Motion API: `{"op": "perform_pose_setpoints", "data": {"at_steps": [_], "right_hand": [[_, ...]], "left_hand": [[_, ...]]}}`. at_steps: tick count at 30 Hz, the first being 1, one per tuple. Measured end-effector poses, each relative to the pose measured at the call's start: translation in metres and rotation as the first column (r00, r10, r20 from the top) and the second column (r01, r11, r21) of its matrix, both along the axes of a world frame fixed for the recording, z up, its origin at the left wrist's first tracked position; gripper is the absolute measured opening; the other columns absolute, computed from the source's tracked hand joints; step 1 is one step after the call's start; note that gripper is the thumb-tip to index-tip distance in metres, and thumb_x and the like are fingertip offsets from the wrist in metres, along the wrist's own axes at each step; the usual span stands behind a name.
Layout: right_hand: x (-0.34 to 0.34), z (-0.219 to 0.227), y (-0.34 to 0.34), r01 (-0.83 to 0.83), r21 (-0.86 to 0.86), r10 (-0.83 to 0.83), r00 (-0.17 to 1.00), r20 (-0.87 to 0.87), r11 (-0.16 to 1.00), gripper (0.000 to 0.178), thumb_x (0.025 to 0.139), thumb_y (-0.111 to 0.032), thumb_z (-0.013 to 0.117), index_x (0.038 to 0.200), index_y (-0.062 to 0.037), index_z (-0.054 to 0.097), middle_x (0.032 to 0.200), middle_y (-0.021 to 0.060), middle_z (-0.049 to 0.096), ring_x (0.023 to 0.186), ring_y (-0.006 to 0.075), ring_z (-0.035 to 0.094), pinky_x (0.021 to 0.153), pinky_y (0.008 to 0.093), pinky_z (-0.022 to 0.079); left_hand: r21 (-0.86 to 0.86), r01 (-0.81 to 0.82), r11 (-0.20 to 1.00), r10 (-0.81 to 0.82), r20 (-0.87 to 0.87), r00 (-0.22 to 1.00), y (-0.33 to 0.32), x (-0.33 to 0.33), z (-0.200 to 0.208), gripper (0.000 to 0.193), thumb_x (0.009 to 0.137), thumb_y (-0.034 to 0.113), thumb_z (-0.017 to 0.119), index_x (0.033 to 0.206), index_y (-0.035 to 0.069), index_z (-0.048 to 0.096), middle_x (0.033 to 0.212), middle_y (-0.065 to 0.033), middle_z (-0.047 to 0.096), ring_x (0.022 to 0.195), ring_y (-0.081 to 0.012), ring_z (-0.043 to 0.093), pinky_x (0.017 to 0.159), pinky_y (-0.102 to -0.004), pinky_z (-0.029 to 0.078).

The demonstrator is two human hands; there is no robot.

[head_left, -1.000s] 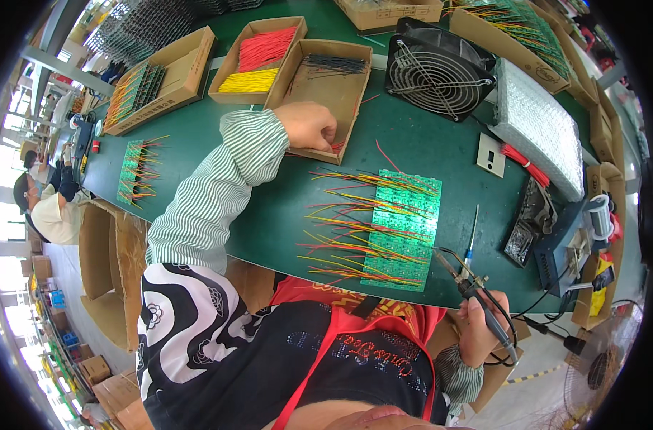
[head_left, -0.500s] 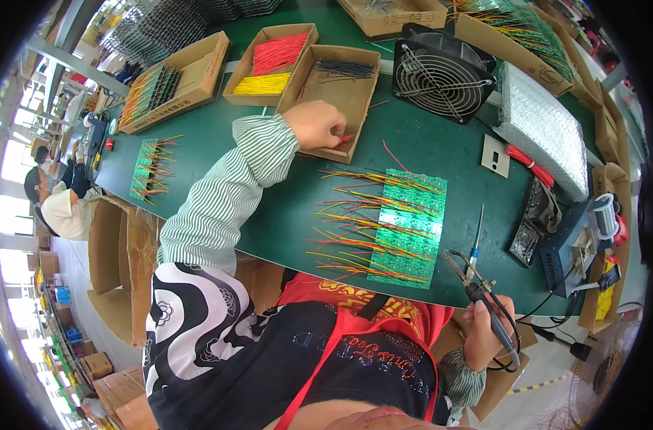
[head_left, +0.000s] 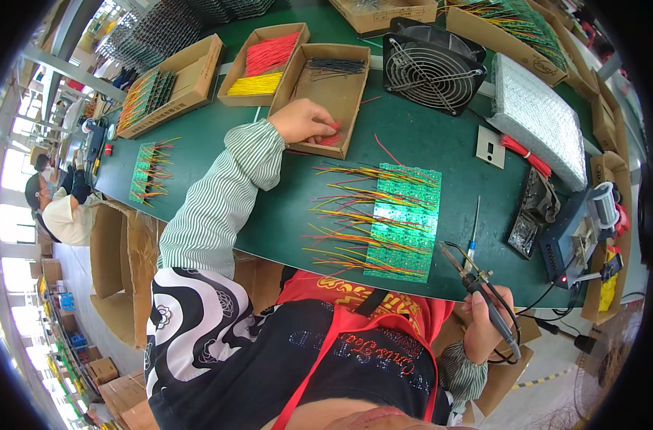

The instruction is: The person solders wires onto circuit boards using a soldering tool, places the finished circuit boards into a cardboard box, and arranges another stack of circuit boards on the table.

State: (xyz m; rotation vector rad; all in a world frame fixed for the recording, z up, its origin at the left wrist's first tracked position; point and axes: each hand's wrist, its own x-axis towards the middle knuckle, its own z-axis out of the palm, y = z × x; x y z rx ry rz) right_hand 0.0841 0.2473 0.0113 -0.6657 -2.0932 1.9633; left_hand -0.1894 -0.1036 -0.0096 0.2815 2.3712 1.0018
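Inside the near end of a shallow cardboard box (head_left: 335,89), the left hand (head_left: 301,123) reached down, its grip narrow, fingertips at a few red wires (head_left: 329,141); whether any were pinched, I cannot tell. Black wires (head_left: 336,66) lay at the far end of that box, and just beside it a second box (head_left: 244,99) carried a red bundle (head_left: 271,55) and a yellow bundle (head_left: 256,84).

At the near edge of the table (head_left: 276,226), the right hand (head_left: 480,330) had its grip closed around a soldering iron (head_left: 491,313), whose tip pointed up and leftward, near the green circuit panel (head_left: 407,218) but apart from it. That panel lay flat between the two hands, with rows of red, yellow and dark leads (head_left: 341,215) running off its left side. Close to the iron's tip lay a thin tool with a blue collar (head_left: 472,247); beyond the panel stood a black fan (head_left: 434,75).
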Motion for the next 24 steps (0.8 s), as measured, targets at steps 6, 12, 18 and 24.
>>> {"op": "perform_pose_setpoints", "data": {"at_steps": [6, 12, 18, 24], "right_hand": [[0.0, 0.0, -0.001, -0.007, 0.001, 0.007, 1.0, -0.012, 1.0, 0.011, 0.079, 0.0, 0.057, 0.089, 0.0021, 0.053, 0.073, 0.0088, 0.057, 0.06, 0.0124, 0.055, 0.055, 0.0218, 0.046], [-0.005, -0.003, 0.0, -0.005, -0.004, 0.005, 1.0, -0.002, 1.0, 0.011, 0.079, 0.001, 0.057, 0.089, 0.0023, 0.052, 0.072, 0.0092, 0.057, 0.059, 0.0126, 0.055, 0.055, 0.0222, 0.046], [-0.007, -0.001, -0.001, -0.022, 0.012, 0.022, 1.0, -0.004, 1.0, 0.012, 0.079, 0.0, 0.057, 0.09, 0.0023, 0.052, 0.072, 0.0093, 0.058, 0.059, 0.0125, 0.055, 0.056, 0.0224, 0.046], [-0.006, -0.005, 0.005, -0.019, -0.012, 0.018, 0.999, -0.047, 1.0, 0.015, 0.077, 0.002, 0.059, 0.091, 0.0035, 0.052, 0.073, 0.0115, 0.061, 0.06, 0.0131, 0.059, 0.058, 0.0234, 0.05]], "left_hand": [[0.074, -0.13, 0.989, 0.133, -0.038, 0.99, 0.006, 0.006, 0.01, 0.022, 0.088, 0.015, 0.059, 0.102, -0.001, 0.061, 0.078, -0.0039, 0.063, 0.06, -0.0064, 0.055, 0.052, -0.0209, 0.048], [0.231, -0.19, 0.954, 0.225, -0.136, 0.965, 0.016, 0.004, 0.006, 0.02, 0.088, 0.012, 0.059, 0.103, -0.002, 0.06, 0.082, -0.0047, 0.065, 0.067, -0.0082, 0.058, 0.059, -0.0214, 0.05], [0.212, -0.22, 0.952, 0.218, 0.037, 0.975, 0.005, -0.005, -0.007, 0.02, 0.086, 0.01, 0.062, 0.101, -0.003, 0.062, 0.08, -0.0053, 0.065, 0.066, -0.009, 0.059, 0.06, -0.0219, 0.05], [0.012, -0.205, 0.979, 0.205, -0.122, 0.971, 0.014, 0.003, 0.016, 0.018, 0.083, 0.016, 0.065, 0.094, 0.001, 0.067, 0.077, -0.0035, 0.065, 0.066, -0.0094, 0.06, 0.058, -0.0215, 0.047]]}}
